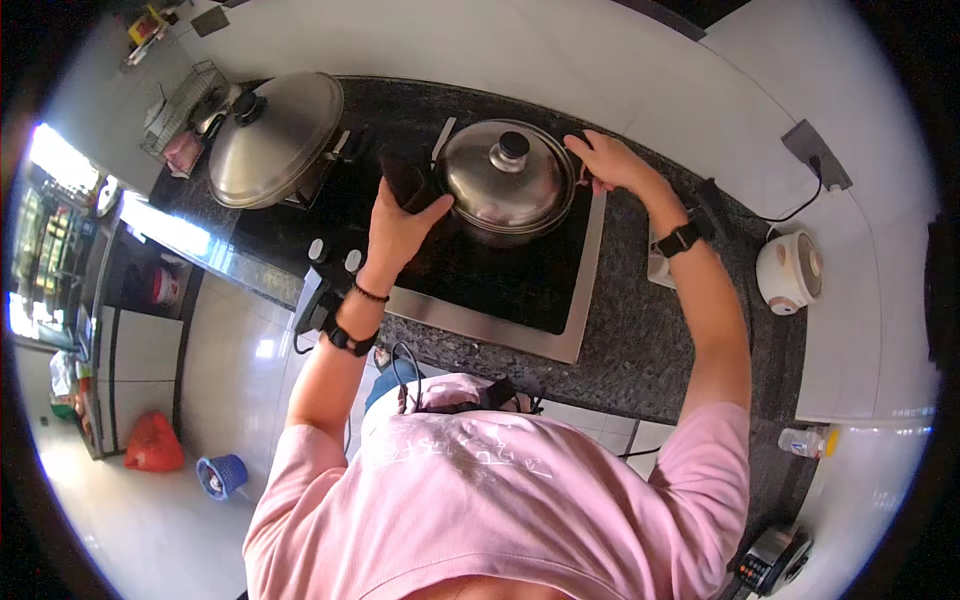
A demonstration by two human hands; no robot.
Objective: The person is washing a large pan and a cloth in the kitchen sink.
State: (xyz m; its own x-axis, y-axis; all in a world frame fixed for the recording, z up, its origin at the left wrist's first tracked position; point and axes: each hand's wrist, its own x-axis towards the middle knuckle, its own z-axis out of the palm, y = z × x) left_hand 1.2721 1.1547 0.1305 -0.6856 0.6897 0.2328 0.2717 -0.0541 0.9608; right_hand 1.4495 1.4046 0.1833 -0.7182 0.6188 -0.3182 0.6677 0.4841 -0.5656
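A steel pot (551, 229) stands on the black glass hob (510, 289). Its domed steel lid (480, 169) has a black knob and sits on the pot. At the pot's right side, my right hand (611, 159) grips a dark handle, mostly hidden by the fingers. My left hand (405, 225) is left of the pot, with thumb and fingers around a dark brown object (403, 180); whether this is a handle or a cloth I cannot tell. Farther left, a wok with a large domed steel lid (281, 142) rests on the hob's other side.
Behind the wok stands a wire rack (180, 112). A white small cooker (789, 271) is right, its cord running to a wall socket (817, 154). The granite counter edge (480, 349) is before me. A blue basket (222, 477) and red bag (154, 442) stand on the floor.
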